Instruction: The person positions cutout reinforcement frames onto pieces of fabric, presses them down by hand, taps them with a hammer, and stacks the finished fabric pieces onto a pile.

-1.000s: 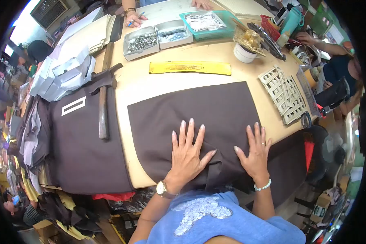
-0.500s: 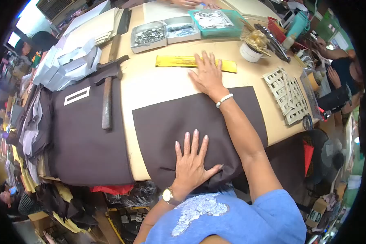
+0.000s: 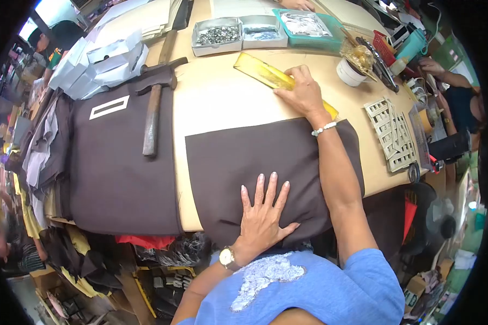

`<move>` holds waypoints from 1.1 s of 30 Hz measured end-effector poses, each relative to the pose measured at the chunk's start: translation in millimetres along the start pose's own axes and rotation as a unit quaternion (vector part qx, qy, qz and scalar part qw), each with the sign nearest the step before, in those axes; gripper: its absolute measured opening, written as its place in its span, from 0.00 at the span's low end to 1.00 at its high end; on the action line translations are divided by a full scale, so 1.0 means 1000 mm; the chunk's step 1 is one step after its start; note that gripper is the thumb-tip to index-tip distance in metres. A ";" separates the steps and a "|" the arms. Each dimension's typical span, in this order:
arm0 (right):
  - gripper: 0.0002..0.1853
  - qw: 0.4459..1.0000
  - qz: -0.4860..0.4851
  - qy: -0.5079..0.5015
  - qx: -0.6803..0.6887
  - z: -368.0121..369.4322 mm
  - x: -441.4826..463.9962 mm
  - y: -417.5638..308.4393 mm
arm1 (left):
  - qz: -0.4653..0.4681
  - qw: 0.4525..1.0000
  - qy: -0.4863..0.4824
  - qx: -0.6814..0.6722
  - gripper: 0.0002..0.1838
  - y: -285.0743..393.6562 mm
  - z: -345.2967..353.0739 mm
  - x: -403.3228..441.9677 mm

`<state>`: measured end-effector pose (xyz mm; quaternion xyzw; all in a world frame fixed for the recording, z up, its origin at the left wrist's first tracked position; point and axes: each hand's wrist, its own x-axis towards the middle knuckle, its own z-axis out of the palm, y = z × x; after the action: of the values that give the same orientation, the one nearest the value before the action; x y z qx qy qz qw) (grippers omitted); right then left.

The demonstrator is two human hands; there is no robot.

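The left hand [image 3: 264, 214] lies flat on the dark cloth [image 3: 225, 154], fingers spread towards twelve o'clock, gripping nothing. The right hand [image 3: 302, 93] I see curled closed over the yellow strip [image 3: 257, 71], which slants from ten to four beyond the cloth's twelve o'clock edge. From the cloth, a hammer [image 3: 153, 119] lies at ten, a white pot [image 3: 351, 73] at one.

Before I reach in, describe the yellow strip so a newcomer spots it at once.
Find the pale tabletop, then the dark cloth under the person's left hand. By the cloth's far edge, the right hand holds a long, flat, slanted strip. Its bright yellow sets it apart from the dark cloth and the white tub nearby.
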<state>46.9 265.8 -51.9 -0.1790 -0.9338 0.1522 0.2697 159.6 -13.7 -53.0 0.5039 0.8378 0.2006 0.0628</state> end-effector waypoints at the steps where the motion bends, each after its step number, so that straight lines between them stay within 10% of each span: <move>1: 0.25 0.999 -0.027 0.021 -0.029 -0.007 0.002 -0.004 | 0.002 1.000 -0.002 -0.001 0.50 -0.001 0.000 0.000; 6: 0.24 0.974 -0.187 0.105 0.076 -0.097 0.007 -0.047 | -0.002 1.000 -0.014 0.012 0.49 -0.001 0.001 -0.002; 12: 0.30 0.964 -0.227 -0.089 0.108 -0.124 -0.062 -0.078 | -0.008 0.999 -0.028 0.018 0.49 0.001 -0.002 0.002; 24: 0.22 0.972 0.236 0.014 0.010 -0.105 -0.151 -0.025 | -0.072 0.991 0.102 0.056 0.38 -0.037 -0.064 0.022; 33: 0.19 0.949 0.262 0.086 0.154 -0.085 -0.159 -0.009 | -0.144 0.976 0.163 0.009 0.27 -0.083 -0.054 0.030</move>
<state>218.3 207.7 -51.2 -0.3864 -0.7926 0.3434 0.3233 60.6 -36.6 -34.4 0.3386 0.9023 0.2617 -0.0510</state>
